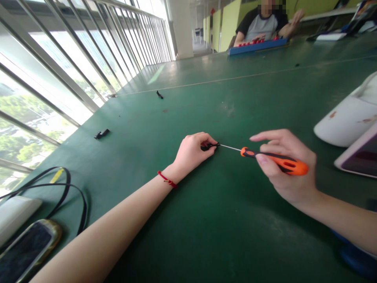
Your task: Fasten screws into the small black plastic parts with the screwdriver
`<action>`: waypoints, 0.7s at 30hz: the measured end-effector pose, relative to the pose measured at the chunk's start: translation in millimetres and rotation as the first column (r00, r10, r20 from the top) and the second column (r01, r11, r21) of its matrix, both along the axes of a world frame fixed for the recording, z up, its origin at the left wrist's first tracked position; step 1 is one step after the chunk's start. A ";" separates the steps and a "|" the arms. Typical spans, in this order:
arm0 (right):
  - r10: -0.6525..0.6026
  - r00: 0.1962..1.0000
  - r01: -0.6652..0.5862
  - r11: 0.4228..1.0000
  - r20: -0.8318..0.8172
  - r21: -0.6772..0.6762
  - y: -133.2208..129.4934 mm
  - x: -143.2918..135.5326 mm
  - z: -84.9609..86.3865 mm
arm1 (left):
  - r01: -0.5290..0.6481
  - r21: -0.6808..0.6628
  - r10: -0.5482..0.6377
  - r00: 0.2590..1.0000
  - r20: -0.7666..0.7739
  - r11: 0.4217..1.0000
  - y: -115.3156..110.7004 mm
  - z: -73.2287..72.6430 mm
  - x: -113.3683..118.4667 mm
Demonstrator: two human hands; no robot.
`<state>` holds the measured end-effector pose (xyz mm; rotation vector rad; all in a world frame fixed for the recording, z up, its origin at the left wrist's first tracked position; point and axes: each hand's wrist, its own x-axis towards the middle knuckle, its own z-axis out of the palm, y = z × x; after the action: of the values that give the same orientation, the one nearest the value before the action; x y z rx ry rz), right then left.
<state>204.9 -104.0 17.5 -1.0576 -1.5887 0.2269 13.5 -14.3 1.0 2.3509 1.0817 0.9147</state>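
Near the middle of the green table, my left hand [196, 149] pinches a small black part [207, 147] between thumb and fingers; most of it is hidden. My right hand [290, 167] holds a screwdriver [275, 159] with an orange and black handle, its index finger stretched out above the handle. The thin metal shaft points left, and its tip meets the end of the black part. Two similar small black pieces lie farther left, one black piece [101, 134] nearer me and another black piece [159, 94] farther off.
A phone [28, 249], a white box [17, 216] and a black cable [69, 184] lie at the lower left. White containers [347, 118] stand at the right. Metal railing [88, 51] borders the table's left side. Across the table, a person sits behind a blue tray [259, 46].
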 end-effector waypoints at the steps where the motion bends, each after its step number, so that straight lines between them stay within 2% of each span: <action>1: -0.011 0.999 0.013 1.000 0.040 -0.027 -1.5 -0.1 0.0 | 0.002 0.000 -0.002 1.000 0.003 1.000 0.1 -0.1 -0.1; 3: -0.015 0.997 0.017 1.000 0.070 -0.021 -2.6 -0.3 -1.2 | 0.003 0.001 -0.003 1.000 0.005 1.000 0.2 -0.2 -0.1; 8: 0.038 0.996 -0.025 0.988 -0.082 0.153 4.6 0.7 -6.3 | -0.004 0.006 0.004 1.000 -0.005 1.000 -0.2 0.0 0.1; 11: 0.065 0.997 -0.063 0.997 -0.035 0.051 4.5 1.0 -5.1 | -0.002 -0.001 0.002 1.000 -0.002 1.000 -0.8 0.5 0.0; 13: 0.042 0.999 -0.040 0.998 0.031 -0.043 1.3 0.2 -3.0 | 0.005 -0.005 -0.005 1.000 0.005 1.000 -0.9 0.7 -0.1; 15: 0.022 0.997 -0.015 0.997 0.078 -0.078 -1.4 -0.7 -1.7 | 0.006 -0.006 -0.006 1.000 0.008 1.000 -0.7 0.7 -0.1; 17: 0.006 0.997 -0.003 0.999 0.073 -0.035 -1.2 -1.0 -2.5 | 0.002 -0.002 -0.002 1.000 0.005 1.000 -0.3 0.4 -0.1; 21: 0.020 0.996 -0.008 0.990 -0.087 0.138 5.1 0.5 -6.2 | -0.004 0.007 0.004 1.000 -0.005 1.000 0.2 -0.1 0.1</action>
<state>205.5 -98.9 11.2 -0.9179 -1.5100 0.1685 13.5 -14.0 0.9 2.3582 1.0873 0.9159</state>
